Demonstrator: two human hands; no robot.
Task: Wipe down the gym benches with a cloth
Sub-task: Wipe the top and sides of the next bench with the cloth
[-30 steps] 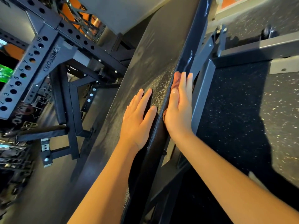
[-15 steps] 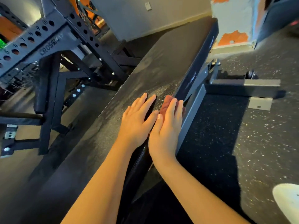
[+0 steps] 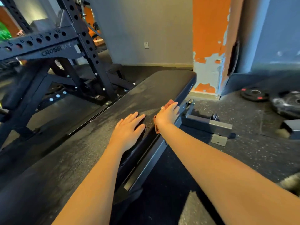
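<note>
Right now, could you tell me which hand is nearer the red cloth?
Right. The right hand presses the cloth on the bench edge; the left hand lies flat beside it.

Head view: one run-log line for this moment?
left hand flat on bench pad | right hand presses red cloth on pad's right edge | wipe underway

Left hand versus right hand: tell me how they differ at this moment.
The left hand lies bare on the bench pad; the right hand presses a reddish cloth. The left hand sits mid-pad, the right hand at the pad's right edge. Both lie palm down.
</note>
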